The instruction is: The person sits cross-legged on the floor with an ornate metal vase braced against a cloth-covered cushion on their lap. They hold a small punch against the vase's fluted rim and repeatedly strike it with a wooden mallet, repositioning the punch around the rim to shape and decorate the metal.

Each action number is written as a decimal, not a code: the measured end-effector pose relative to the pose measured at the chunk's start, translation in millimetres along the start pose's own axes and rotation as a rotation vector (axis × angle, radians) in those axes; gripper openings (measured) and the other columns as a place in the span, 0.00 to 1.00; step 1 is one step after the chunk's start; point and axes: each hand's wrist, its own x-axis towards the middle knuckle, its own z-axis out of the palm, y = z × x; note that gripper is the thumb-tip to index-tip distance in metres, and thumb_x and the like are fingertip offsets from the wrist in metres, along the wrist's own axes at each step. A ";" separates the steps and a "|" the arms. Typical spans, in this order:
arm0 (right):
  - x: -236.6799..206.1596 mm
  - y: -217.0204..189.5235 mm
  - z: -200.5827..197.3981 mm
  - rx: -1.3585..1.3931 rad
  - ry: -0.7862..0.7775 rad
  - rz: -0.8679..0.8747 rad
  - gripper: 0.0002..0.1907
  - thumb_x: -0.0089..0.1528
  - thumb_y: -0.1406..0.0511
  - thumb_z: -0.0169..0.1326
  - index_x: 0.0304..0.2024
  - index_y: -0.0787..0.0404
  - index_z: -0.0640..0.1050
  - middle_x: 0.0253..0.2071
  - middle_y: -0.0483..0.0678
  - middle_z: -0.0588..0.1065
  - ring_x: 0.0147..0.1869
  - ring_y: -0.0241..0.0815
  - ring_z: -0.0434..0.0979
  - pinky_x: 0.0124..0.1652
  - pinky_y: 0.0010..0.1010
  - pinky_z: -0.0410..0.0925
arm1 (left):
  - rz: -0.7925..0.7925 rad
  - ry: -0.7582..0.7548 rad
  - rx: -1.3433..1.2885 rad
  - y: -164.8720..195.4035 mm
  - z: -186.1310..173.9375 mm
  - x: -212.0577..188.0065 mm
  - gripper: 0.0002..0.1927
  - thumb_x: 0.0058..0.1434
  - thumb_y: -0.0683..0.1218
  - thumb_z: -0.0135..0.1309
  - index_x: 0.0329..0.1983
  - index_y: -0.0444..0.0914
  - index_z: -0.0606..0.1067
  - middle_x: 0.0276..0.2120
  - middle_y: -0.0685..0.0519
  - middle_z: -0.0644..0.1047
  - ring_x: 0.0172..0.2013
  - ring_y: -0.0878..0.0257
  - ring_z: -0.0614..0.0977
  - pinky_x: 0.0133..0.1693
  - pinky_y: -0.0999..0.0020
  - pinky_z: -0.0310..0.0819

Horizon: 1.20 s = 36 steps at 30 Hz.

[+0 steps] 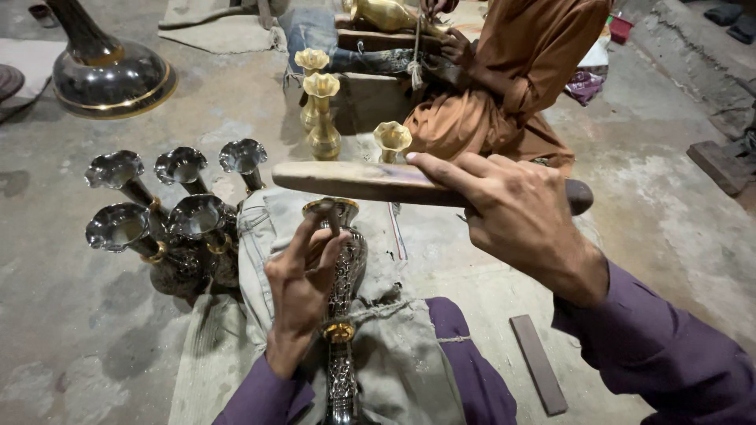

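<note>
Our vase (345, 271) lies on the cloth (394, 370) over our lap, long axis running away from us, mouth farthest. Our left hand (303, 287) sits right on it, fingers pinching a small tool (329, 216) at the rim. Our right hand (516, 212), higher and to the right, grips a wooden mallet (354, 179) lying crosswise above the mouth. We see no labels or signs.

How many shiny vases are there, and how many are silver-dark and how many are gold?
Dark silver vases standing in the cluster: 5
Dark silver vase under the left hand: 1
Gold vases standing near the seated person: 3
Total: 9
</note>
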 end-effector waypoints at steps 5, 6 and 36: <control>-8.2 6.8 5.5 0.183 -0.095 0.111 0.40 0.56 0.69 0.56 0.71 0.46 0.65 0.45 0.48 0.76 0.34 0.41 0.75 0.24 0.33 0.71 | 0.100 -0.005 -0.040 3.9 0.1 -5.5 0.23 0.68 0.42 0.56 0.66 0.44 0.70 0.42 0.48 0.85 0.39 0.60 0.89 0.40 0.67 0.87; -9.5 7.4 7.6 0.181 -0.112 0.085 0.38 0.56 0.67 0.57 0.70 0.46 0.66 0.45 0.49 0.74 0.35 0.42 0.74 0.24 0.32 0.71 | 0.127 -0.009 -0.006 4.9 1.0 -5.4 0.22 0.68 0.42 0.56 0.66 0.44 0.71 0.42 0.48 0.86 0.40 0.59 0.89 0.41 0.66 0.87; -32.1 26.9 29.9 0.066 0.241 -0.108 0.32 0.64 0.62 0.55 0.71 0.45 0.66 0.46 0.48 0.80 0.37 0.39 0.78 0.33 0.31 0.73 | 0.142 0.046 0.117 -40.5 38.4 -23.3 0.28 0.67 0.37 0.58 0.68 0.44 0.66 0.43 0.49 0.85 0.40 0.60 0.89 0.36 0.70 0.89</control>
